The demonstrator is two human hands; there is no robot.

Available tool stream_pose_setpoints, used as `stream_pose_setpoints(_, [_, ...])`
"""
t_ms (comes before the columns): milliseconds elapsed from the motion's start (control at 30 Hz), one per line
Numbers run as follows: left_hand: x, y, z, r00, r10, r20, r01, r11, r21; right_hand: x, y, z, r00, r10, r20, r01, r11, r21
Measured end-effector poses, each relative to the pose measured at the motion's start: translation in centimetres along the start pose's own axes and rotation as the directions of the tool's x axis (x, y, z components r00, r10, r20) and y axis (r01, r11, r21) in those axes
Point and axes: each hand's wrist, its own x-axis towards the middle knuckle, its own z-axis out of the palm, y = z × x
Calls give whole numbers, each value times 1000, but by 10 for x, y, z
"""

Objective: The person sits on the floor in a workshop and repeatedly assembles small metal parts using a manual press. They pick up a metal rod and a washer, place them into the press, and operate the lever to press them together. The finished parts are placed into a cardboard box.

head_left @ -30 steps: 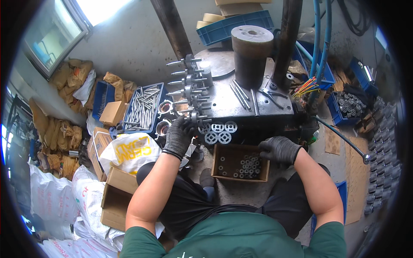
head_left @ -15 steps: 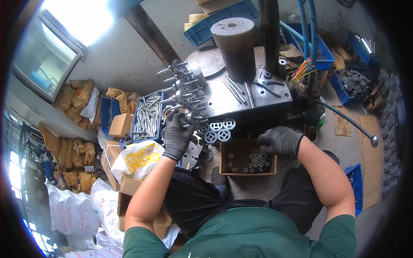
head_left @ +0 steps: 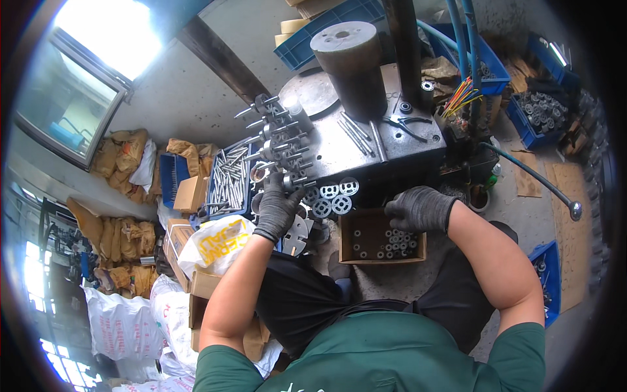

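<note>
My left hand [head_left: 277, 208], in a dark grey knit glove, is at the near end of a row of metal shafts with round collars [head_left: 279, 138] along the left edge of the machine table. Its fingers close about the nearest shaft, partly hiding it. Over the back right of a cardboard box [head_left: 385, 261] hovers my gloved right hand [head_left: 421, 209], fingers curled together. Whatever it may hold is hidden. Small metal rings [head_left: 400, 243] lie inside that box. Between the hands, several round slotted discs [head_left: 332, 198] sit against the table's front edge.
A thick steel cylinder [head_left: 349, 72] stands on the machine table [head_left: 408, 153], beside loose rods [head_left: 356, 136] and pliers [head_left: 410, 125]. Left is a blue crate of shafts [head_left: 230, 176]. A ball-ended lever [head_left: 573, 209] juts out at right. Blue bins of metal parts [head_left: 542, 114] stand beyond.
The view has shifted slightly. My right hand has moved a little left over the box, its fingers still curled. My left hand stays by the nearest shaft.
</note>
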Motion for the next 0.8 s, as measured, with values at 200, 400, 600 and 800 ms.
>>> stream_pose_setpoints(200, [4, -3, 17, 992, 70, -105, -74, 997, -29, -1, 0, 1, 1000, 0, 21, 0, 1000, 9])
stream_pose_setpoints(400, [11, -25, 22, 988, 75, -136, -89, 991, -99, -5, -2, -1, 1000, -10, 12, 10, 1000, 5])
stream_pose_setpoints(600, [-1, 2, 15, 979, 85, -183, -104, 990, -95, -5, -1, 2, 1000, -7, -6, 7, 1000, 10])
stream_pose_setpoints(800, [0, 7, 18, 963, 108, -247, -85, 991, 102, 4, -1, 10, 999, 27, 19, -27, 1000, -6])
